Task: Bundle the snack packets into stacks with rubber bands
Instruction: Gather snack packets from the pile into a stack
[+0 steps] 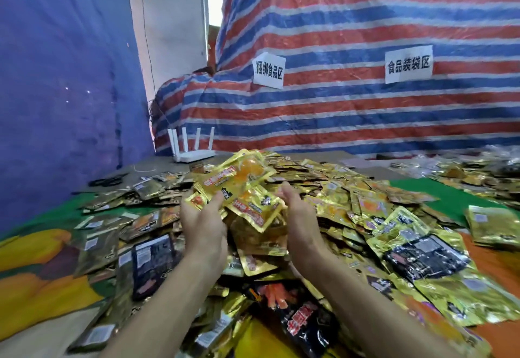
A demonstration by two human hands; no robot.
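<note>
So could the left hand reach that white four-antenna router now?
Probably not at once: the left hand is holding gold foil snack packets, and the white plastic router sits beyond the heap.

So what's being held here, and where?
A loose handful of gold snack packets: left hand pinches their left edge, right hand supports the right edge.

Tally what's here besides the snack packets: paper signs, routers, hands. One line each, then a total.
Paper signs: 2 (left sign, right sign)
Router: 1
Hands: 2 (left hand, right hand)
Total: 5
Snack packets: too many to count, left out.
</note>
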